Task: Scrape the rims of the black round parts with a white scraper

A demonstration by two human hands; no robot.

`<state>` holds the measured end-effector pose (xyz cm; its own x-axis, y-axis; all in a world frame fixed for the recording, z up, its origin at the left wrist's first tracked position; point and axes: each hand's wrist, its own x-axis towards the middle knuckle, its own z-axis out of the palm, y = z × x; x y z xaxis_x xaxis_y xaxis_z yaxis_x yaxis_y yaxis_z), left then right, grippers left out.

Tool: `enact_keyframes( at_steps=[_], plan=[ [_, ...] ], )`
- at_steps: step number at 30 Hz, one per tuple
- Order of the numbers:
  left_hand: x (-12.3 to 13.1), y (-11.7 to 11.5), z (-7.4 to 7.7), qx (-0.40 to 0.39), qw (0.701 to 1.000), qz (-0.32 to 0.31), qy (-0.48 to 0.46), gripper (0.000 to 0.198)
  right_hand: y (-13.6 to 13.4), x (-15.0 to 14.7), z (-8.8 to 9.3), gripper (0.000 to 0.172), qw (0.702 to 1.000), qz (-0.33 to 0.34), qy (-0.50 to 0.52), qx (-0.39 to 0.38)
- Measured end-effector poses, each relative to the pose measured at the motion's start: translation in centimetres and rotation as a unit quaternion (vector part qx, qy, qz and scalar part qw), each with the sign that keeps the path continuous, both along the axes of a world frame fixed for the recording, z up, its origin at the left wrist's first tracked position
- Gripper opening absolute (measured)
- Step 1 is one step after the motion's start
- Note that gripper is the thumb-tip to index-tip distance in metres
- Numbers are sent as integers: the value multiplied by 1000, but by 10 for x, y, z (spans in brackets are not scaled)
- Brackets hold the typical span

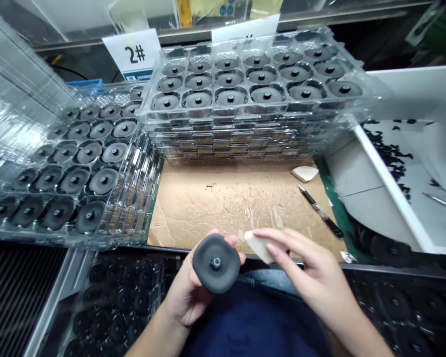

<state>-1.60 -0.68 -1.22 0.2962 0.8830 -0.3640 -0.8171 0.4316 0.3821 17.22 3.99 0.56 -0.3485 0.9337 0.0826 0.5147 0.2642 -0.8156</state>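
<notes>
Left hand (188, 292) cups a dark disc (216, 263) at the near edge of the counter. Its fingers curl behind the piece, their tips showing past the top rim, and the disc's small centre hub faces the camera. Right hand (312, 277), just beside it, pinches a white wedge (258, 246) between thumb and fingertips, the wedge's end close to the disc's right rim but apart from it. Backed only by the left hand's fingers and held out over the lap, the disc looks liable to slip off if the wedge pushes on it. Beyond the hands a worn cardboard sheet (226, 203) covers the counter, with a black pen (321, 212) near its right edge and a second wedge (305, 173) at its far right corner. Clear tray stacks of like discs line the left edge (78, 173) and far edge (252, 84), with a "2#" card (134, 52) behind them
</notes>
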Motion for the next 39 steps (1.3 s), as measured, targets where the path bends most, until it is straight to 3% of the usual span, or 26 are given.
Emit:
enact_keyframes(
  at_steps=[4, 6, 8, 11, 15, 17, 20, 23, 25, 28, 30, 33, 39],
  plan=[
    [-1, 0, -1, 5, 1000, 5, -10, 50, -20, 2, -31, 23, 997, 22, -3, -78],
    [0, 0, 0, 0, 1000, -1, -5, 49, -22, 4, -37, 23, 996, 13, -19, -83],
    [2, 0, 2, 2, 1000, -11, 2, 48, -20, 6, -29, 22, 997, -20, -18, -65],
    [6, -2, 4, 5, 1000, -17, 19, 48, -14, 0, 1, 24, 998, -64, 15, 17],
    [12, -7, 2, -29, 996, -17, 78, 63, -9, -20, 34, 32, 977, 75, 52, 195],
    [12, -9, 0, -50, 992, -13, 111, 68, -6, -27, 39, 29, 974, 122, 7, 189],
    [11, -10, 1, -74, 988, 7, 138, 67, -1, -31, 41, 30, 980, 101, -89, 144],
    [10, -10, 3, -66, 989, -3, 130, 64, 1, -35, 39, 31, 963, 122, -25, 238],
    [9, -9, 2, -28, 990, 7, 136, 63, -2, -36, 37, 28, 959, 123, 26, 256],
    [5, -4, 1, 21, 988, 52, 141, 64, -16, -26, 36, 26, 984, 66, 25, 162],
    [4, -2, 3, 17, 989, 58, 132, 61, -27, -14, 35, 23, 992, 106, 50, 55],
    [4, 1, 8, 8, 994, 39, 106, 55, -41, -1, 26, 16, 967, 194, 149, -76],
    [9, 1, 10, 32, 997, 29, 65, 51, -49, 2, -1, 18, 961, 94, 172, -195]
  ],
)
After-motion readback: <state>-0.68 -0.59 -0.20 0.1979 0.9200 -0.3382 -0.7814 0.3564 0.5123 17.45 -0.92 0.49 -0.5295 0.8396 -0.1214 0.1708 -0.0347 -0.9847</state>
